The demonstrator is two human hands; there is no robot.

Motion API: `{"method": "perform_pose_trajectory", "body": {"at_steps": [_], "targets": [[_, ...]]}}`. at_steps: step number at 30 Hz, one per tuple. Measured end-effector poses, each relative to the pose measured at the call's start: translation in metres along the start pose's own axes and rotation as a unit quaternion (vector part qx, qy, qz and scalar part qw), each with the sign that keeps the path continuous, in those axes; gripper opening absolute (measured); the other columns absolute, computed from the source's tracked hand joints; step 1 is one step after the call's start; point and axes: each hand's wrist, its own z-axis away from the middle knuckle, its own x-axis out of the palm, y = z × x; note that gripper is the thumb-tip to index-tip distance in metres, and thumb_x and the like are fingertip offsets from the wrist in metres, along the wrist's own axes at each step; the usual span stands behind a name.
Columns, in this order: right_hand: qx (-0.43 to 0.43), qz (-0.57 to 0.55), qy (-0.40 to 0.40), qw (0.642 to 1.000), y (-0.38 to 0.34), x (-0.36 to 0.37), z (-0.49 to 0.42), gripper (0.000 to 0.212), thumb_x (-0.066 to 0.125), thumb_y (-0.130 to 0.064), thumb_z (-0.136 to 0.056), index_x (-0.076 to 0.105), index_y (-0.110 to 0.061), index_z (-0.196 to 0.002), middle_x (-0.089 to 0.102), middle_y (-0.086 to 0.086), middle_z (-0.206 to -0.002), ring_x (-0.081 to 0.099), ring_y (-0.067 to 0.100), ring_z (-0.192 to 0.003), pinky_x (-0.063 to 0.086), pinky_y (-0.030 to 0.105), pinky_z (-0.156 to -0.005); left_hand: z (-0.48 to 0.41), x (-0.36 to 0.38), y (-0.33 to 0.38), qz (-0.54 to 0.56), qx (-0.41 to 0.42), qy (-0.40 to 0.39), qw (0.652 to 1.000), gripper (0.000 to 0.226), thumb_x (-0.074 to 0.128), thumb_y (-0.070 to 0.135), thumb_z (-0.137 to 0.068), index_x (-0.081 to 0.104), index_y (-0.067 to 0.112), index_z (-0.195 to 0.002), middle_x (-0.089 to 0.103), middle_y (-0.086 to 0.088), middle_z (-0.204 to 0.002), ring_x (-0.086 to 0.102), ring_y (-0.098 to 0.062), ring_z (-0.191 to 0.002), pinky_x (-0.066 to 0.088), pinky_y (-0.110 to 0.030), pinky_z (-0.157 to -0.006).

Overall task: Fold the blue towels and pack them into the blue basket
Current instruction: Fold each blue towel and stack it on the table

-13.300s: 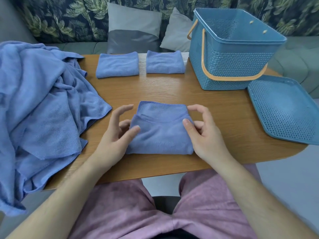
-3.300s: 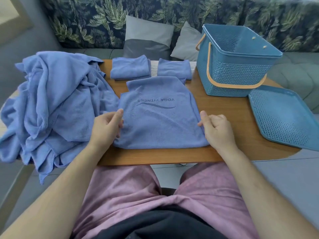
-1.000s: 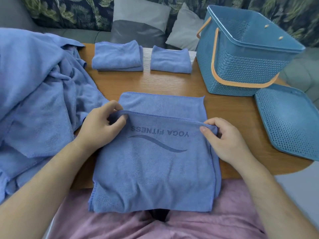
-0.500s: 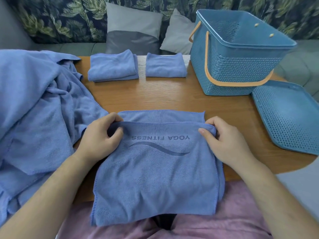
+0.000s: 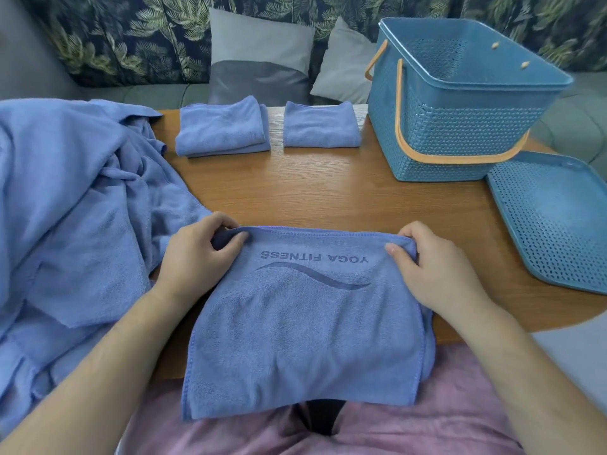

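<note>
A blue towel printed "YOGA FITNESS" lies over the table's near edge and hangs onto my lap. My left hand pinches its far left corner, and my right hand pinches its far right corner. Two folded-towel piles sit at the back of the table: a left stack and a single right one. The blue basket with an orange handle stands at the back right, and nothing shows inside it.
A heap of unfolded blue towels covers the table's left side. The basket's perforated blue lid lies flat at the right edge. The wooden table shows bare wood in the middle. Sofa cushions sit behind.
Both hands have pulled the towel's held edge toward me, so the strip of towel that showed beyond that edge is gone. More of the towel hangs over my lap.
</note>
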Motion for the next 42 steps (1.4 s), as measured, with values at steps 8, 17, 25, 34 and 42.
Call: {"method": "perform_pose_trajectory", "body": {"at_steps": [8,17,25,34,42], "targets": [[0.037,0.035,-0.029,0.998,0.0,0.003,-0.004,0.012,0.06,-0.036,-0.096,0.059,-0.028,-0.105,0.066,-0.005,-0.075,0.064,0.026,-0.08,0.048,0.036,-0.069,-0.003,0.004,0.002,-0.064,-0.001,-0.034,0.997,0.011,0.068,0.039,-0.091,0.073,0.034,-0.1,0.072,0.015,-0.086,0.066,-0.014,-0.087,0.048,-0.031,-0.073],[-0.015,0.026,0.058,0.998,0.006,0.012,0.004,0.008,0.057,-0.025,-0.099,0.061,-0.019,-0.102,0.056,-0.003,-0.106,0.055,0.024,-0.099,0.047,0.037,-0.084,-0.004,0.009,-0.006,0.001,0.056,0.002,0.998,0.008,0.068,0.024,-0.094,0.062,0.019,-0.093,0.052,0.008,-0.097,0.051,-0.009,-0.087,0.043,-0.024,-0.079],[-0.066,0.007,0.053,0.996,0.013,0.012,0.0,0.015,0.073,-0.017,-0.089,0.06,-0.018,-0.082,0.061,-0.004,-0.113,0.049,0.019,-0.108,0.033,0.022,-0.09,-0.004,0.007,-0.002,0.039,0.002,-0.021,0.999,0.019,0.071,0.033,-0.092,0.054,0.027,-0.095,0.059,0.01,-0.084,0.054,-0.004,-0.079,0.037,-0.015,-0.065],[-0.008,-0.035,0.031,0.999,0.016,0.017,-0.004,0.017,0.069,-0.019,-0.093,0.056,-0.017,-0.083,0.057,-0.005,-0.104,0.053,0.019,-0.104,0.036,0.025,-0.088,-0.004,0.005,0.0,0.02,-0.001,-0.024,1.0,0.02,0.072,0.035,-0.09,0.056,0.024,-0.091,0.058,0.008,-0.08,0.053,-0.001,-0.078,0.036,-0.013,-0.063],[0.005,-0.052,0.057,0.997,0.014,0.016,-0.004,0.019,0.065,-0.023,-0.096,0.052,-0.019,-0.083,0.054,-0.011,-0.084,0.049,0.013,-0.084,0.03,0.024,-0.07,-0.005,0.005,-0.006,0.055,0.015,-0.009,0.998,0.007,0.067,0.022,-0.095,0.061,0.023,-0.093,0.061,0.013,-0.088,0.054,0.003,-0.089,0.042,-0.017,-0.077]]}}
